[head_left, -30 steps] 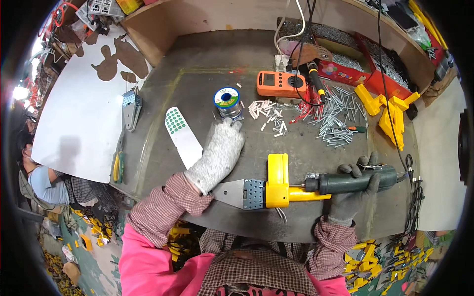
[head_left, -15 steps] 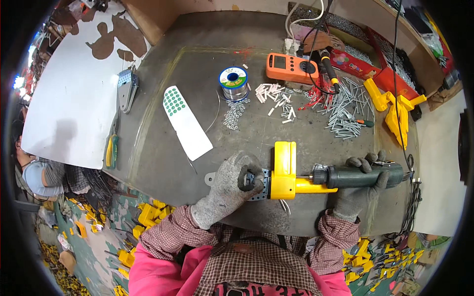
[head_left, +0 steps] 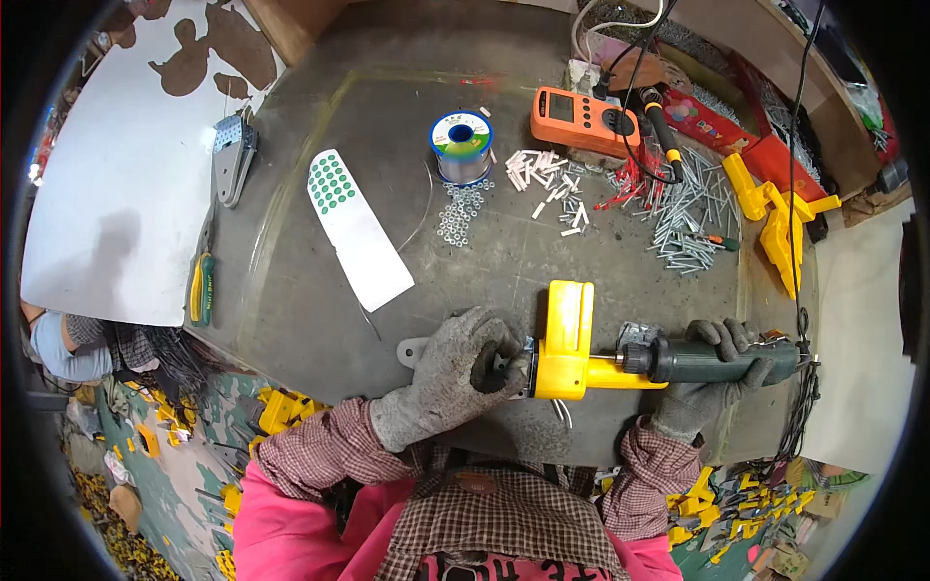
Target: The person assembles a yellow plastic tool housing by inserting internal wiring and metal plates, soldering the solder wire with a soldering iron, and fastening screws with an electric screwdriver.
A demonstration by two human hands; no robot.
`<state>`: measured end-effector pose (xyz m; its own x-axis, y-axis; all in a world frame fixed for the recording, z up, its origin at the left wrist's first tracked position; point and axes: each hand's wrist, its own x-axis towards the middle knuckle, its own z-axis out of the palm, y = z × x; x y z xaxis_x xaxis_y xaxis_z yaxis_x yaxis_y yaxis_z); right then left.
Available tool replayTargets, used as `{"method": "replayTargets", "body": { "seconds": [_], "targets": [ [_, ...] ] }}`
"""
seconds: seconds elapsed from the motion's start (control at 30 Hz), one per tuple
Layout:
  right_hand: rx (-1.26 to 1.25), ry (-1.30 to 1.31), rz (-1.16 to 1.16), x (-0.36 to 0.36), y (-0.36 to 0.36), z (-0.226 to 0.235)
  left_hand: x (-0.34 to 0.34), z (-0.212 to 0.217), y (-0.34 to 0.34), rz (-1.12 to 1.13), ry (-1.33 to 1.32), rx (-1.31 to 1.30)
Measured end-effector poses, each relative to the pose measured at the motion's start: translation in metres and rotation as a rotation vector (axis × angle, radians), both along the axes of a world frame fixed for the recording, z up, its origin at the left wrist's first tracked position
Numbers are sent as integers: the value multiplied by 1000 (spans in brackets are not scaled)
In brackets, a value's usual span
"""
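My left hand (head_left: 450,378), in a grey glove, is closed around the metal end of a yellow plastic housing (head_left: 565,334). Its fingers cover most of that end, and a grey metal tab (head_left: 410,351) sticks out to the left of them. From the right, my gloved right hand (head_left: 693,402) grips the dark cylindrical body of an electric screwdriver (head_left: 693,359). The screwdriver lies almost level, its thin bit pointing left into the housing's side. Where the bit ends is hidden by the housing. A yellow arm of the housing runs under the bit.
Beyond my hands lie a sticker sheet (head_left: 363,237), a solder spool (head_left: 461,150), small nuts (head_left: 457,218), white sleeves (head_left: 538,172) and long screws (head_left: 686,218). An orange meter (head_left: 581,121) stands behind; yellow housings (head_left: 775,228) are at right, pliers (head_left: 201,290) at left.
The view has shifted slightly. My left hand has rolled over the metal end, covering the blue plate that showed before. The screwdriver stays lined up with the housing.
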<state>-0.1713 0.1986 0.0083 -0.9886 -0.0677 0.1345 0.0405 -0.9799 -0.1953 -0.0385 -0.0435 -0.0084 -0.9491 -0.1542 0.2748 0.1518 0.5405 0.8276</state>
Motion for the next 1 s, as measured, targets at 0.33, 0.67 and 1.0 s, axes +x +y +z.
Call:
{"method": "replayTargets", "body": {
  "seconds": [0.33,0.67,1.0],
  "targets": [
    [44,5,-40,6,-4,7,0,7,-9,-79,-129,192],
    [49,29,-27,5,-1,4,2,2,-13,-144,-94,-111],
    [-14,7,6,2,2,0,5,6,-12,-133,-28,-86]
  ]
}}
